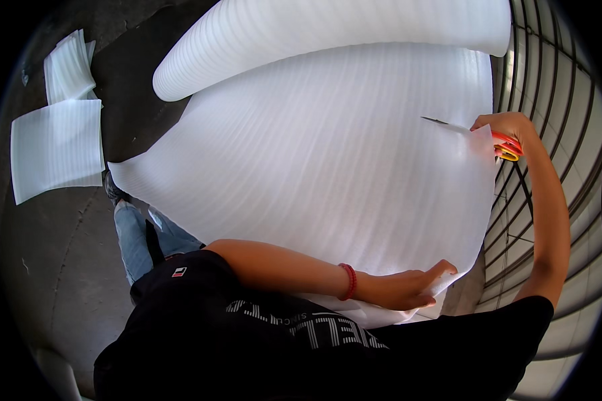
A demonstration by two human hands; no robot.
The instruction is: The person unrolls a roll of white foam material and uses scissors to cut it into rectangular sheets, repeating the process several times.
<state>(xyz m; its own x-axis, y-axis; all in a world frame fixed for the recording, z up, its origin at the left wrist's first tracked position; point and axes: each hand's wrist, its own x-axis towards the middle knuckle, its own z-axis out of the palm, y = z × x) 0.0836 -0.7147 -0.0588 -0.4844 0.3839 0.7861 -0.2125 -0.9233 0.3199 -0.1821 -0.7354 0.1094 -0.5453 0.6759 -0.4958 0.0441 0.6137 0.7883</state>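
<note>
A wide white foam sheet point(328, 154) with fine ribs spreads out in front of me, running up to a thick foam roll point(341, 33) at the far side. At the sheet's near right edge, my left hand point(405, 286), with a red beaded bracelet on its wrist, pinches the foam between thumb and fingers. My right hand point(508, 127) grips scissors point(507, 146) with red and yellow handles at the right edge. Their pointed blade shows over the white foam, while a raised flap of the sheet hides the middle of the scissors. How far the blades are apart I cannot tell.
Close along the right side stands a dark metal-bar grille point(548, 87). Cut foam pieces lie on the dark floor at the left: a square one point(57, 150) and a small stack point(70, 67) beyond it. My jeans-clad leg point(135, 237) is beside the sheet's left corner.
</note>
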